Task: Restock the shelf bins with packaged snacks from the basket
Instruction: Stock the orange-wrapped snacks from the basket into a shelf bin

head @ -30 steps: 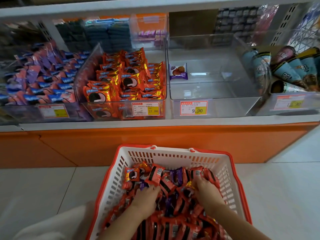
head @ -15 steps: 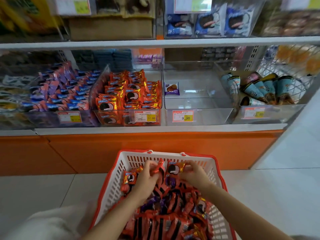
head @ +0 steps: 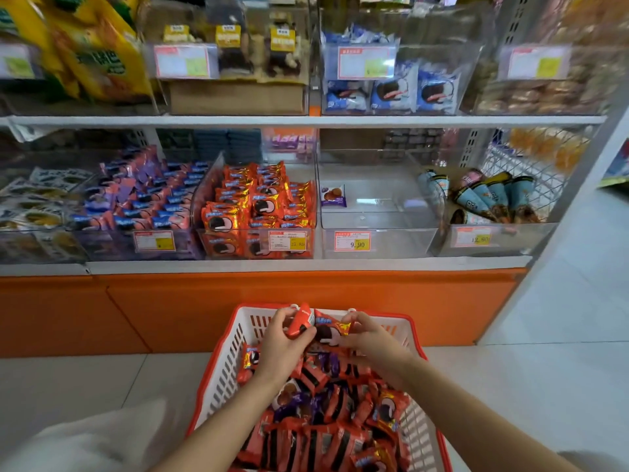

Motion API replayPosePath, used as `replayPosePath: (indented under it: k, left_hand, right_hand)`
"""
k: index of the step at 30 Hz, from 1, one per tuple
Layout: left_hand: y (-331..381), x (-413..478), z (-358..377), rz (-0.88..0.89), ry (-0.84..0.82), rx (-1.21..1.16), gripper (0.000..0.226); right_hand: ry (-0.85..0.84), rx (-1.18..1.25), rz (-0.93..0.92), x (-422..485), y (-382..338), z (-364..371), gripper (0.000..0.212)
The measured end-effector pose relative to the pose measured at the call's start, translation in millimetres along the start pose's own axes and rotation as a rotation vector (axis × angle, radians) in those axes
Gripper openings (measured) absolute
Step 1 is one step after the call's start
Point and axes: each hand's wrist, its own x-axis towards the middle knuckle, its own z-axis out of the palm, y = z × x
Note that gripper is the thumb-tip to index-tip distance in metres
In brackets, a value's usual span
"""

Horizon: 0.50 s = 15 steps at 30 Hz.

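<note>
Head cam view, and honestly this restock looks barely started. The basket on the floor is heaped with snack packets, mostly red ones with a few purple packets mixed in, so nearly everything is left to shelve. Up beyond the basket's far rim, on the lower shelf, the red bin straight ahead looks close to full with the same red cookie packs. The clear bin beyond the basket's far right corner holds only one purple pack, so my guess is that's the one that needs the most filling. Both hands are over the far end of the basket, just above the pile. The left hand has its fingers curled round a red packet. It sits tilted, long axis running from the palm up and away toward the far rim, narrow edge toward the camera. The right hand pinches the crimped end of a second red packet between thumb and fingertips. That one shows its printed face with the cookie picture toward the camera, long axis lying roughly crosswise to the basket, from one hand to the other. The two packets touch or overlap in the middle, can't tell which. Neither is in a bin yet.
</note>
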Motion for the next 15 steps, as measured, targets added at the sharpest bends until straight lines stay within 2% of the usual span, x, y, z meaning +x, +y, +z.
replayPosePath:
  k: [2,5,7,9,12,15]
  left_hand:
    - [5.3,-1.9,-5.9,0.181,0.034,0.112,0.022]
    - [18.0,-9.7,-21.2,0.394,-0.044,0.269,0.028]
    - [23.9,-14.6,-33.8,0.375,-0.204,0.355,0.038]
    - [29.1,-15.4,-48.2,0.299,-0.319,0.333,0.041]
    - [37.0,-10.8,-67.6,0.278,-0.322,0.291,0.035]
    - [40.5,-5.7,-82.4,0.244,-0.309,0.327,0.053]
  right_hand:
    - [0.025,-0.038,-0.009,-3.0,-3.0,4.2,0.034]
    - [0.064,-0.105,-0.046,-4.7,-7.5,12.4,0.041]
    - [0.028,-0.049,-0.077,-5.6,-12.4,18.1,0.033]
    - [-0.004,0.001,-0.074,-6.9,-18.7,24.3,0.022]
    - [-0.051,0.038,-0.064,-3.9,-24.7,34.8,0.028]
    - [-0.061,0.034,-0.082,4.3,-31.0,42.4,0.032]
